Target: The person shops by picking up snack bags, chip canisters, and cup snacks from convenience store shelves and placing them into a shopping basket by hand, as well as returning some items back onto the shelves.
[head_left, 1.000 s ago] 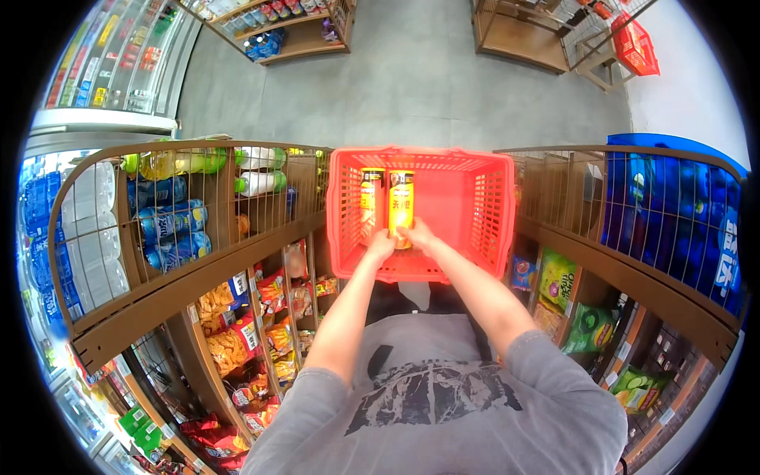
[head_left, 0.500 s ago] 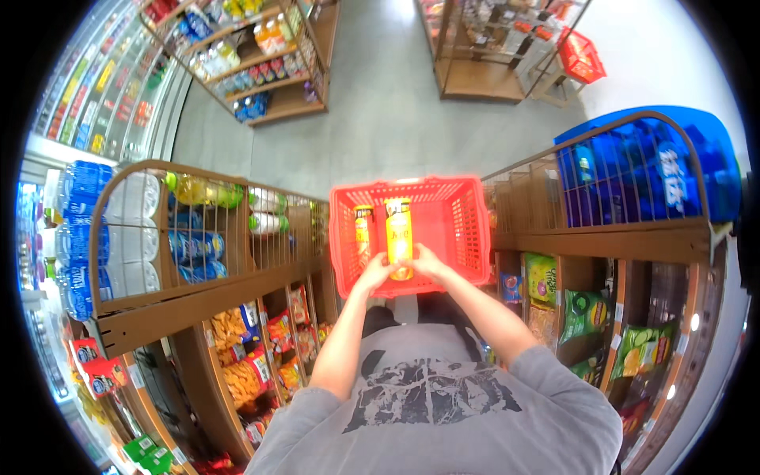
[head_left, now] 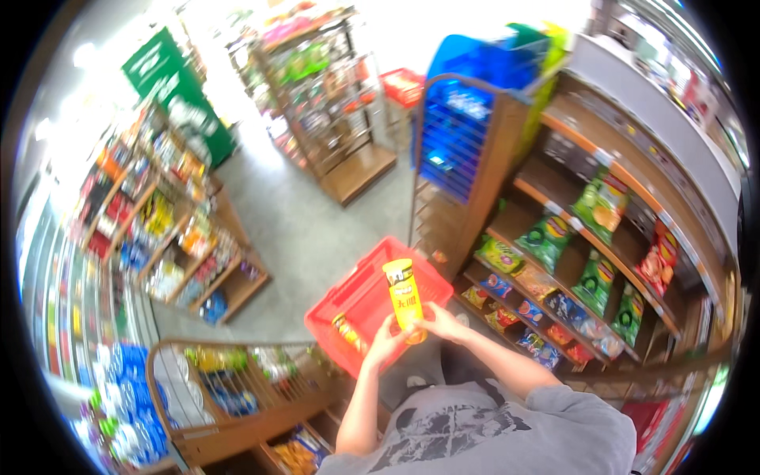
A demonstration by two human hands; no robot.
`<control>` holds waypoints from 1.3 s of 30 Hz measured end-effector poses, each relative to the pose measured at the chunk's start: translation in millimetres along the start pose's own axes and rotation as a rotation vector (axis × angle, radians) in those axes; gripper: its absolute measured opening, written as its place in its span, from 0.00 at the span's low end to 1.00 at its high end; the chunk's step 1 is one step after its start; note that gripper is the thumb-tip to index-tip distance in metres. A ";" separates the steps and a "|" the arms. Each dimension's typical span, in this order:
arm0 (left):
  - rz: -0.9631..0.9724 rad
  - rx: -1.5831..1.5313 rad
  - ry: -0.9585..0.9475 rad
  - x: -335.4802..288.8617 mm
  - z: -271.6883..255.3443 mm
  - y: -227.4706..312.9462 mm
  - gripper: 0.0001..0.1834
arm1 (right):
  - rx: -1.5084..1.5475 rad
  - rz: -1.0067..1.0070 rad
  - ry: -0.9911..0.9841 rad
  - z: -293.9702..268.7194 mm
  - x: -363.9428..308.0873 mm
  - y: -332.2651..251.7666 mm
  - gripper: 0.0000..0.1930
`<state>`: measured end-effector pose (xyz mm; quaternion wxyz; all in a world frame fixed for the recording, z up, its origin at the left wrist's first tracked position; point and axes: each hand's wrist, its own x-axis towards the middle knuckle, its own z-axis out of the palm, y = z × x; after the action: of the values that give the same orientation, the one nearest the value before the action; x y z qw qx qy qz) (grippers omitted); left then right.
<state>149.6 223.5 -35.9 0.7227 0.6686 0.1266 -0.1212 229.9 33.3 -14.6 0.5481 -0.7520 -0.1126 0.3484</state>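
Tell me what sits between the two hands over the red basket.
In the head view, an upright yellow can sits between the left hand and right hand, held over the red basket.

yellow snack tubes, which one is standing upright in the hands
The yellow tube held upright between the left hand and right hand. The other tube lies tilted inside the red basket, untouched.

A yellow tube can (head_left: pixel 404 296) stood upright over a red basket (head_left: pixel 358 301); green and red snack bags (head_left: pixel 602 261) lined right shelves.
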 end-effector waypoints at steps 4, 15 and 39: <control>0.086 0.038 -0.191 28.1 39.6 34.8 0.35 | 0.006 -0.087 0.184 -51.0 -46.9 -11.3 0.37; 0.478 0.228 -0.673 109.3 232.9 260.6 0.28 | -0.065 -0.250 0.797 -233.5 -194.6 -132.0 0.36; 0.841 0.473 -0.752 211.1 460.4 483.7 0.31 | -0.498 -0.626 1.086 -509.9 -240.2 -221.4 0.34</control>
<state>524.0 -199.7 377.9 0.5358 0.7151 -0.4422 -0.0779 431.3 -396.6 361.3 0.4124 -0.8561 -0.1106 -0.2910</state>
